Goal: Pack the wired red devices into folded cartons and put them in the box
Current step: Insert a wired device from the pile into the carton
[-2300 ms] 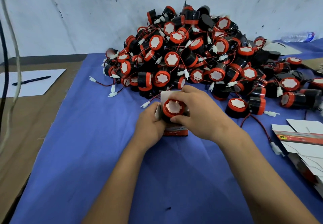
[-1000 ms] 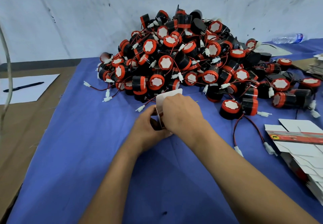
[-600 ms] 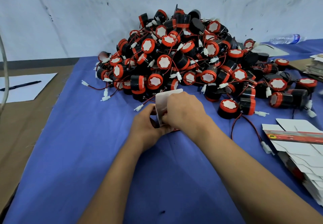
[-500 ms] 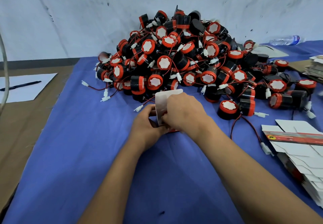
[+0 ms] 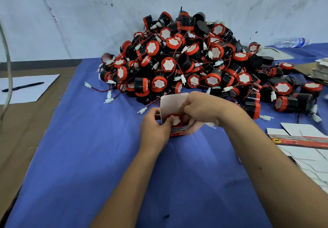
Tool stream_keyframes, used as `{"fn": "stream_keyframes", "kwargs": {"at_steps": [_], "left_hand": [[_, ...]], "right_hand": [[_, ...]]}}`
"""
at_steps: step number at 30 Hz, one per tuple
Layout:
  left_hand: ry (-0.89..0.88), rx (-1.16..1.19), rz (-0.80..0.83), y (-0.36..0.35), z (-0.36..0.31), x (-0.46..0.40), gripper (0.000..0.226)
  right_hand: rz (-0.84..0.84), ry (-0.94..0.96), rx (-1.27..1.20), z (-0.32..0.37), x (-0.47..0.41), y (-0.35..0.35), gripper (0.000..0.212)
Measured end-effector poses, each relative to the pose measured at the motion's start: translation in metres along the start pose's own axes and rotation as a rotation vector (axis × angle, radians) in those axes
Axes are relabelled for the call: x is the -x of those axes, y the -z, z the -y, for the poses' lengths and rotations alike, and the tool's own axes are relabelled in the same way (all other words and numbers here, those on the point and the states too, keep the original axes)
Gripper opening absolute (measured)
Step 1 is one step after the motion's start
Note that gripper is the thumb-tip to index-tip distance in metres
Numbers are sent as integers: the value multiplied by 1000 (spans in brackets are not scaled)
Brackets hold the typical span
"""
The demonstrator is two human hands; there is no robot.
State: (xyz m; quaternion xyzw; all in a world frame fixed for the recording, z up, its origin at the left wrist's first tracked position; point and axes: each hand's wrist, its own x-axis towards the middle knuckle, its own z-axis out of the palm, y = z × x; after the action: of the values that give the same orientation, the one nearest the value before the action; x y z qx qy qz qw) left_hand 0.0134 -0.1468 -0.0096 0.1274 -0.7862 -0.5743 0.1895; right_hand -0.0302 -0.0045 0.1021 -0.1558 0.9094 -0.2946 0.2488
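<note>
A small carton [image 5: 173, 103] with a white lid flap raised stands on the blue cloth [image 5: 92, 156] in front of me. Inside its open top sits a red device [image 5: 175, 120] with a white face. My left hand [image 5: 154, 128] grips the carton's left side, the thumb pressing on the device. My right hand [image 5: 200, 111] holds the carton's right side and the edge of the flap. Behind them lies a big pile of red and black wired devices [image 5: 186, 62] with white connectors.
Flat unfolded cartons [image 5: 305, 144] lie stacked at the right edge. A sheet of paper [image 5: 26, 89] with a pen [image 5: 23, 86] rests on the brown surface at left. A plastic bottle [image 5: 291, 42] lies far right by the wall. A cable [image 5: 7, 64] hangs at left.
The device has gone down into the carton. My right hand has drawn back from over the opening, so the device's white face shows again inside the carton top.
</note>
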Motion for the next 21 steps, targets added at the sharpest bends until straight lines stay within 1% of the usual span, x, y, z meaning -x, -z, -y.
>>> {"fn": "stream_keyframes", "kwargs": {"at_steps": [2, 6, 7, 9, 13, 15, 16, 18, 19, 21], "left_hand": [[8, 17, 23, 2, -1, -1, 16], [32, 0, 27, 3, -1, 0, 16], [31, -2, 26, 3, -1, 0, 16], [21, -2, 27, 3, -1, 0, 18], [23, 1, 21, 2, 0, -1, 15], [21, 31, 28, 1, 1, 0, 13], [9, 48, 30, 1, 0, 1, 14], [-43, 52, 21, 2, 1, 3, 27], [-65, 47, 23, 2, 1, 3, 31], [-77, 28, 30, 2, 2, 4, 32]], "right_hand": [[-15, 25, -35, -6, -1, 3, 44], [-135, 128, -135, -18, 4, 12, 43], [-152, 146, -99, -18, 5, 13, 42], [-224, 169, 71, -13, 6, 10, 37], [-476, 207, 351, 4, 2, -16, 22], [-559, 160, 484, 13, 4, -35, 28], [-577, 154, 488, 17, 7, -45, 32], [-579, 135, 448, 23, 12, -61, 36], [-584, 131, 437, 24, 14, -68, 35], [-614, 136, 423, 26, 15, -75, 29]]}}
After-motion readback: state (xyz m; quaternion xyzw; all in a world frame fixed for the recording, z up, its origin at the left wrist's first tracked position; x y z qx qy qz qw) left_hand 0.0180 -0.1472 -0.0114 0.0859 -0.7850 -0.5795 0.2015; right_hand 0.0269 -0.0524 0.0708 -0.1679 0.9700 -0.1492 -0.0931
